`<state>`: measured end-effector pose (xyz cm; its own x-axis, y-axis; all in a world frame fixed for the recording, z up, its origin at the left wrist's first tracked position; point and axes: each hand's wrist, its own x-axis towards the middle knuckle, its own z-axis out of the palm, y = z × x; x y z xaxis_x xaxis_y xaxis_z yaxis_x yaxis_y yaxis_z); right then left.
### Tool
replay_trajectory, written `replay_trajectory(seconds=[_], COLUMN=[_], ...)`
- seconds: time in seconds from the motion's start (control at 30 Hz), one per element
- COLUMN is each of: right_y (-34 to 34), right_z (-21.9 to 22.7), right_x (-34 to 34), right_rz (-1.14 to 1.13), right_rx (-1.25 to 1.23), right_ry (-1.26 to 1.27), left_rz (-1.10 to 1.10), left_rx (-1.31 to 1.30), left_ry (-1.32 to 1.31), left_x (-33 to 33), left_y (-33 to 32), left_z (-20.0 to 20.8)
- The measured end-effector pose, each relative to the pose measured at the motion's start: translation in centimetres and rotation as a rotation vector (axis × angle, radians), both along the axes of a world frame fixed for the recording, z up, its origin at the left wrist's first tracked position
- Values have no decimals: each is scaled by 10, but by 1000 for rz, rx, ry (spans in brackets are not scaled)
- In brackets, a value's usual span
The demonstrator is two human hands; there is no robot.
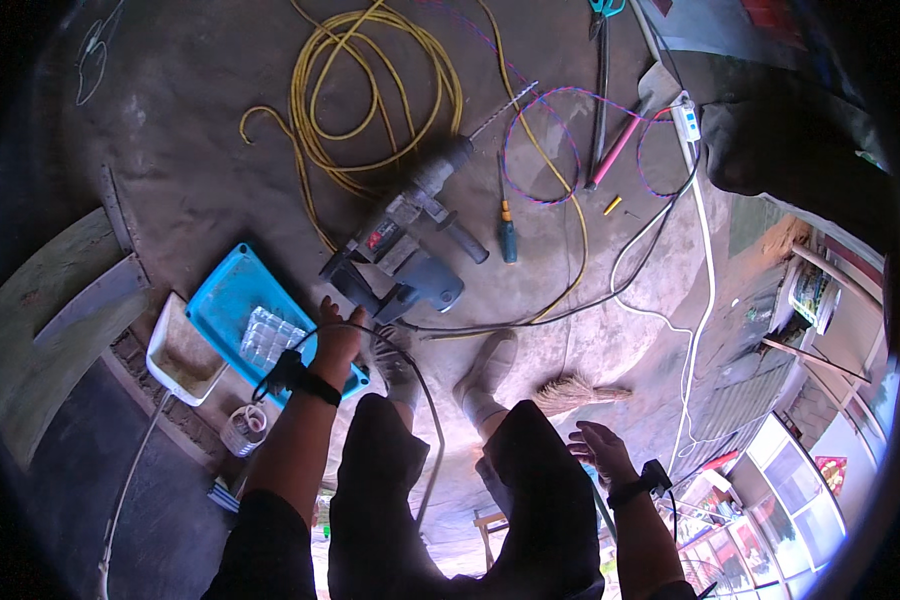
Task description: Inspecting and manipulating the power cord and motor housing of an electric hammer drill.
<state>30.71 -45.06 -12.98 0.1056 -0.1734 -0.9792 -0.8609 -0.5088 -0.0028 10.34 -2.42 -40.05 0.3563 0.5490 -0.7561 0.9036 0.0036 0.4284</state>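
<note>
Left hand (336, 338) beside blue tray (225, 300)

I had one view only, from the left of two fisheye cameras worn on the head. It looked steeply down past the knees to the concrete floor (200, 150), which lay well below the lens. The left hand (337, 335) and right hand (600, 450) entered from the lower edge, nearer the camera. Straight lines bent toward the dark round rim. No second view overlapped it.
</note>
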Motion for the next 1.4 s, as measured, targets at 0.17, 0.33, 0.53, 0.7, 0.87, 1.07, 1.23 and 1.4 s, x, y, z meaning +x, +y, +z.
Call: replay_trajectory(seconds=[0.17,0.33,0.53,0.7,0.87,1.07,1.23,1.4], right_y=[-10,-15,-15,-18,-22,-33,-49,-69], right_z=[-21,-30,-22,1,48,107,153,184], right_x=[10,22,22,4,-9,-31,-51,-70], right_rz=[32,13,-43,-91,-151,-230,-338,-395], right_rx=[23,5,64,120,180,240,309,369], right_ry=[-8,-46,-106,-78,-115,-158,-209,-247], left_rz=[-406,820,643,456,104,-119,-508,-788], left_rx=[4,-572,-552,-435,-108,249,446,509], left_ry=[-85,-80,-203,-560,-584,-465,-364,-206], left_x=[-1,57,69,85,113,184,231,215], left_y=[33,16,7,-19,-31,-32,-40,-69], left_z=[-15,4,45,104,172,292,418,499])
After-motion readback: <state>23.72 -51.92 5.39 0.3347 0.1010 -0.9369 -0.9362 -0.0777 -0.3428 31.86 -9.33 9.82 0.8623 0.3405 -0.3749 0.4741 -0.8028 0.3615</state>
